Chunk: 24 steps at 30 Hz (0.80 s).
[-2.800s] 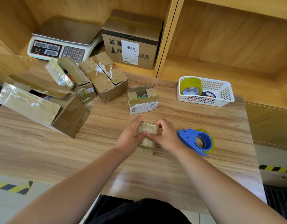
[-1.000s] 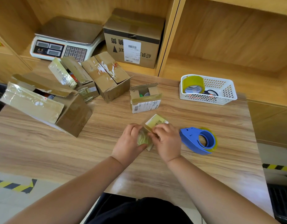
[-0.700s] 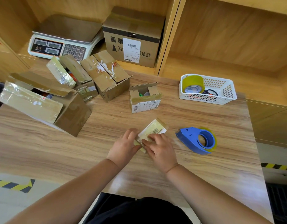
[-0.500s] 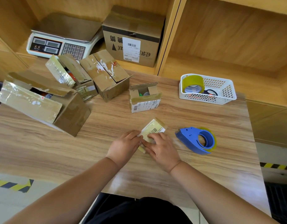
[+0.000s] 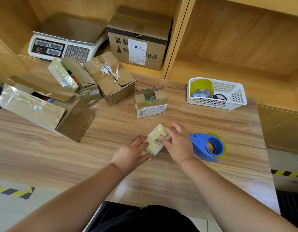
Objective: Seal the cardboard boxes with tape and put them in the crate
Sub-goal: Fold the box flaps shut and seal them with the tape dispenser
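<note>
- Step in hand, as I judge it: smoothing tape down on a small box [image 5: 157, 141], sealing it.
- The box lies flat and askew on the worktop [image 5: 111, 168], near the front edge, between both hands; a barcode label shows under glossy tape.
- Left grip [image 5: 130, 153] is narrow and holds the box's near end, fingers on one side and thumb on the other.
- Right grip [image 5: 178, 144] is wide: fingers straight and spread, pressing on the box's top and far end.
- The dispenser [image 5: 201, 148] rests just beside the right grip, untouched.
- Next move, likely: check that the tape ends lie flat, then lift the box to the crate. No crate is in view, so finding it needs a turn or a reach.
- Four open boxes [image 5: 150, 106] wait further back, flaps up.
</note>
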Each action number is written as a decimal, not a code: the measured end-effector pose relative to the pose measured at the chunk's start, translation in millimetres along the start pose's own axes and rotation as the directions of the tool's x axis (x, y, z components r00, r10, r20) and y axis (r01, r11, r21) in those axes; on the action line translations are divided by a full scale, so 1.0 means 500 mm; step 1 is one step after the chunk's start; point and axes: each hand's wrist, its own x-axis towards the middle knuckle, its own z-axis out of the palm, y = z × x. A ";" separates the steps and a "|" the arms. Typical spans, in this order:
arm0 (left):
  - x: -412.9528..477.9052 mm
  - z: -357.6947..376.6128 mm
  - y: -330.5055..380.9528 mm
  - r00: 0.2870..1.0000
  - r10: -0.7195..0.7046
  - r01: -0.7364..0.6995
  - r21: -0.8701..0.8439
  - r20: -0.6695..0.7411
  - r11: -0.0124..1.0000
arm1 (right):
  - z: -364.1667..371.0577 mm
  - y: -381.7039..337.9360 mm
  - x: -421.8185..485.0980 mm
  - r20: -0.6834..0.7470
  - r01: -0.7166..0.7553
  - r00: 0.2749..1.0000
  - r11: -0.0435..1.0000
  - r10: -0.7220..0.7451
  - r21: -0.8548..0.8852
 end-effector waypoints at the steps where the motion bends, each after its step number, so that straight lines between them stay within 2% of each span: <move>1: 0.003 -0.001 -0.001 1.000 0.016 -0.016 0.018 0.004 1.000 | 0.004 -0.013 0.007 0.039 -0.027 0.999 1.000 0.027 -0.011; 5: 0.010 -0.003 -0.008 0.989 0.130 -0.123 0.091 -0.070 0.988 | 0.030 -0.051 0.024 0.096 -0.115 0.987 0.985 0.128 -0.133; 10: 0.004 0.007 -0.014 0.989 0.093 -0.088 0.047 -0.118 0.995 | 0.037 -0.043 0.032 0.031 -0.147 0.988 0.980 0.152 -0.133; 13: 0.008 0.010 -0.020 0.991 0.097 -0.095 0.026 -0.095 0.995 | 0.035 -0.036 0.044 0.070 -0.150 0.984 0.978 0.161 -0.146; 18: 0.001 0.007 -0.023 0.996 0.074 -0.075 -0.001 -0.050 0.997 | 0.033 -0.019 0.055 0.083 -0.189 0.979 0.982 0.187 0.010; 24: -0.009 -0.005 -0.017 0.998 0.028 -0.024 -0.062 0.058 0.998 | 0.036 -0.004 0.051 0.014 -0.236 0.971 0.955 0.238 0.180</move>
